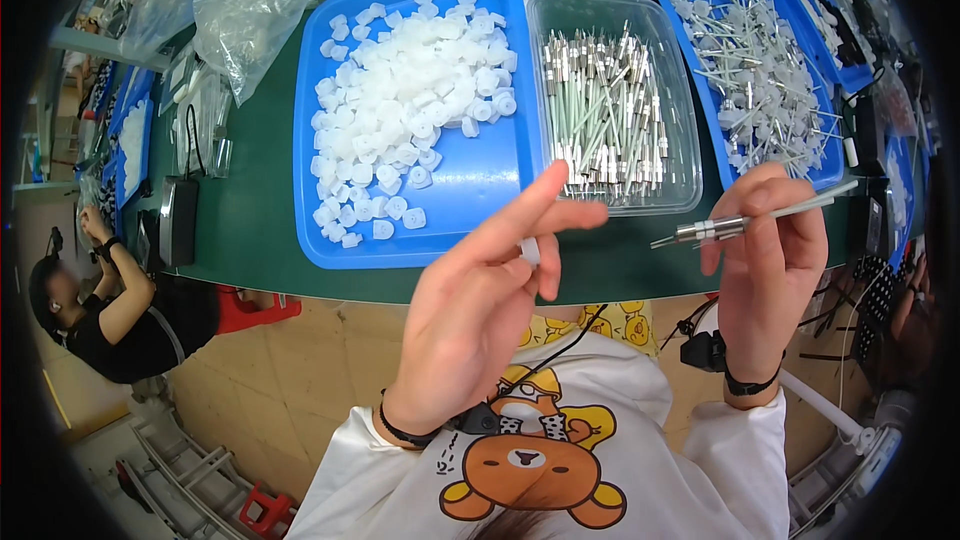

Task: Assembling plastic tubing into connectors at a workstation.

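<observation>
My left hand (470,305) is raised over the table's front edge, its index finger stretched out toward the clear box. A small white plastic cap (530,252) is pinched by the thumb against the curled fingers. To the right, my right hand (770,260) grips a thin metal-bodied rod (712,230) between thumb and fingers. The rod's pointed metal end is turned left and its pale stem sticks out to the right; whether it is one piece or more I cannot tell. The two hands are apart.
A blue tray (470,200) of white caps lies ahead, beside a clear plastic box (690,180) of metal-and-pale rods. At the right, another blue tray (828,172) carries capped rods. Plastic bags (265,15) lie far left. Another person (120,315) sits at the left.
</observation>
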Tool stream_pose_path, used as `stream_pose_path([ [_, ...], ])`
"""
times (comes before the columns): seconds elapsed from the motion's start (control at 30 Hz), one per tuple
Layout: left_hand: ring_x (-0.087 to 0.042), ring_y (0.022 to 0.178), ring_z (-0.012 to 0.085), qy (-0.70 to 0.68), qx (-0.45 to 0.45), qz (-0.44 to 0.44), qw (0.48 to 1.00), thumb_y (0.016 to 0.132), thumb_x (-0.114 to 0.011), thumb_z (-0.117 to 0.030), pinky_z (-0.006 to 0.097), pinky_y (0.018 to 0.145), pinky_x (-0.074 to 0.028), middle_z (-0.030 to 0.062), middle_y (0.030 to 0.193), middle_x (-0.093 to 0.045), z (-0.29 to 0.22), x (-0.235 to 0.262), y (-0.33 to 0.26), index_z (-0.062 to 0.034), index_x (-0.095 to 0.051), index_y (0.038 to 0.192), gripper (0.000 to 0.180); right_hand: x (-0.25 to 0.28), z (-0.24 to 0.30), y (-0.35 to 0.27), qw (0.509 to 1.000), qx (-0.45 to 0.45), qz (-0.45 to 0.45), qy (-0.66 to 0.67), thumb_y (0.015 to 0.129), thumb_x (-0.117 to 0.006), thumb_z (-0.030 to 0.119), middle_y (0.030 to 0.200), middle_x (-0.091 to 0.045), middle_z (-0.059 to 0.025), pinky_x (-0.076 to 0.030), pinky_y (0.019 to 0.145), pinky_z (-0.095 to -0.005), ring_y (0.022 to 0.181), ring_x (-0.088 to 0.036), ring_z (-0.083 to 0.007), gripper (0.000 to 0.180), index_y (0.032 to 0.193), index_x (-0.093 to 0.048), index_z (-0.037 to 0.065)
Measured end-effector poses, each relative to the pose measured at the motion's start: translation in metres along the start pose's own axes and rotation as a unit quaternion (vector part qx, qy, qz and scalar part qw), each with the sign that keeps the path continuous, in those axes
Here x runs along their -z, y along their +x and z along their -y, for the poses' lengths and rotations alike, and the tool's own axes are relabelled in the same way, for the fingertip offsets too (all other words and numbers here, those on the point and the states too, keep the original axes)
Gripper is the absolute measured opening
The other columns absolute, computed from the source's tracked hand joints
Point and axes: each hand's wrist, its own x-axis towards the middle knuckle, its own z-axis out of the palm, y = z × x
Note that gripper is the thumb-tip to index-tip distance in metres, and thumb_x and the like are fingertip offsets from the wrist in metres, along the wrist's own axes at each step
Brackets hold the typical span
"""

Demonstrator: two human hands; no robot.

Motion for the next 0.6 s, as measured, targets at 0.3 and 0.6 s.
stream_pose_path([
  [0.3, -0.053, 0.093, 0.0176, 0.044, -0.105, 0.007, 0.994, 0.080, -0.049, 0.003, 0.029, 0.080, -0.044, 0.0171, 0.112, -0.048, 0.006, 0.016, 0.000, 0.0067, -0.042, 0.114, 0.034, -0.014, 0.010, -0.009, 1.000, -0.016, -0.009, 0.024, 0.077, -0.055, 0.002, 0.075, -0.055, -0.0165, -0.044, 0.052, -0.0213, 0.060, -0.053, -0.0132, 0.012, 0.085, -0.047, -0.001],
  [0.6, -0.057, 0.079, 0.0252, 0.039, -0.123, 0.010, 0.992, 0.077, -0.053, -0.004, 0.031, 0.065, -0.048, 0.0230, 0.098, -0.052, 0.002, 0.000, -0.006, 0.0055, -0.050, 0.099, 0.024, -0.007, 0.013, -0.009, 0.970, 0.186, 0.095, -0.126, 0.067, -0.066, 0.004, 0.074, -0.053, -0.0109, -0.042, 0.046, -0.0240, 0.054, -0.051, -0.0150, 0.026, 0.083, -0.046, 0.004],
])
